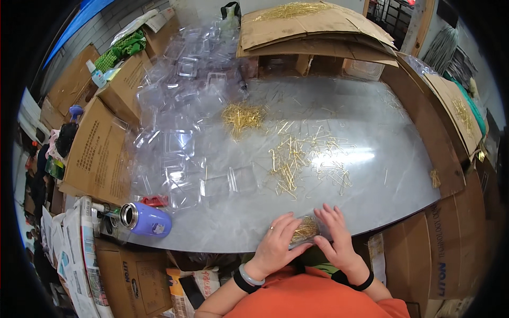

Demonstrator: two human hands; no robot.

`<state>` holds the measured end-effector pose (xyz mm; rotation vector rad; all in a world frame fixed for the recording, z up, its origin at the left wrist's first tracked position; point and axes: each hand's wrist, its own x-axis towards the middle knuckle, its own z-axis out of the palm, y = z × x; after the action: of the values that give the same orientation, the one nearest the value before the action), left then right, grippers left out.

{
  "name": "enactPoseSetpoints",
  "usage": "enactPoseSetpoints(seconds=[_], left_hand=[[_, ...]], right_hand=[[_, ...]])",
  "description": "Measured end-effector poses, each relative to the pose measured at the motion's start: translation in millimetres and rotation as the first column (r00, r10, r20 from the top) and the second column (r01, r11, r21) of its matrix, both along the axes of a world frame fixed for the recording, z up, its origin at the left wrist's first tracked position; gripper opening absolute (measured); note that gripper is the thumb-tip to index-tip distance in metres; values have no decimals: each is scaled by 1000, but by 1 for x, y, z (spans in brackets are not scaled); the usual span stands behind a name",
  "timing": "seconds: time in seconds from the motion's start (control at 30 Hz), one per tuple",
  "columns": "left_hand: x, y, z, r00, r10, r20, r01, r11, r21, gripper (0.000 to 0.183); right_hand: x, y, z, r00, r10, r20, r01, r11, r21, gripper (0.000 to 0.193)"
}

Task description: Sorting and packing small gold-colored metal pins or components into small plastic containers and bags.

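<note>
At the table's near edge, a small clear plastic box (306,222) filled with gold wire hooks sits between my two hands. My left hand (275,243) closes on its left side, thumb along the near side and fingers over the far left corner. On the opposite side, my right hand (336,237) presses against the box with its fingers extended upward. Whether the lid is fully closed is hard to see. Beyond the hands, loose gold hooks (297,159) lie scattered across the grey tabletop (339,204). A denser heap of hooks (244,120) rests farther back and left.
Many empty clear plastic boxes (179,142) cover the table's left side. An open purple bottle (151,219) lies at the front left near a red object (154,201). Cardboard walls (98,159) line the left, and stacked cardboard sheets (318,33) bear more hooks at the back.
</note>
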<state>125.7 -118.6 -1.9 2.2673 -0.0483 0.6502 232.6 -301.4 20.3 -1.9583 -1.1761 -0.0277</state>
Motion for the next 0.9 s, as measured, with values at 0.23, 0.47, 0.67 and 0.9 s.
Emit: enactPoseSetpoints(seconds=[0.23, 0.47, 0.67, 0.9], left_hand=[[0, 0, -4, 1000, -17, 24, 16, 998, 56, 60], [0, -1, 0, 999, 10, 45, -11, 999, 30, 61], [1, -1, -2, 1000, 19, 24, -20, 999, 26, 64], [0, 0, -5, 1000, 17, 10, -17, 1000, 3, 65]], right_hand=[[-2, 23, -11, 983, -174, 66, 166, 979, 117, 22], [3, 21, -5, 982, -174, -76, 180, 980, 84, 15], [-2, 16, -12, 970, -218, -104, 234, 955, 181, 26], [-8, 17, -3, 981, -195, 5, 194, 980, 31, 51]])
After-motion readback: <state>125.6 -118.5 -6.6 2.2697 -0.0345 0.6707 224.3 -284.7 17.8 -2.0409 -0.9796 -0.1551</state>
